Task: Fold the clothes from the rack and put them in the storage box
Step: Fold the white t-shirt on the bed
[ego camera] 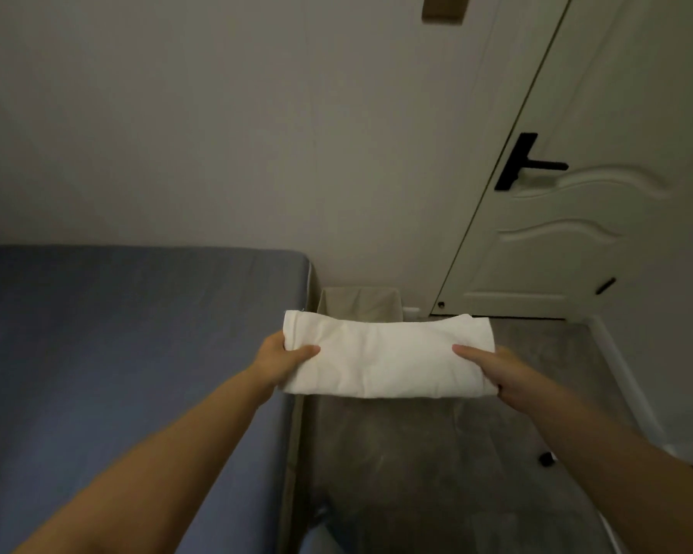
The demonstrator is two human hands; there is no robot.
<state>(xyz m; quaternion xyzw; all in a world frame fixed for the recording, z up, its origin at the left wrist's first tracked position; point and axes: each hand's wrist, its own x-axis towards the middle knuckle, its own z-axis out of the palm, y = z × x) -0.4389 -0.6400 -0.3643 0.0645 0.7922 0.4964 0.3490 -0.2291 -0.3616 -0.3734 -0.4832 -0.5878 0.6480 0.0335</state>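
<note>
A folded white garment [385,355] is held in the air between both hands, over the floor beside the bed. My left hand [283,359] grips its left end, thumb on top. My right hand [493,369] grips its right end the same way. Just beyond the garment stands a beige fabric storage box [359,301] against the wall; the garment hides its near rim and most of its inside.
A bed with a blue-grey sheet [129,353] fills the left side, its edge next to the box. A white door [577,217] with a black handle [525,161] stands at the right. Grey floor [417,473] lies below my arms.
</note>
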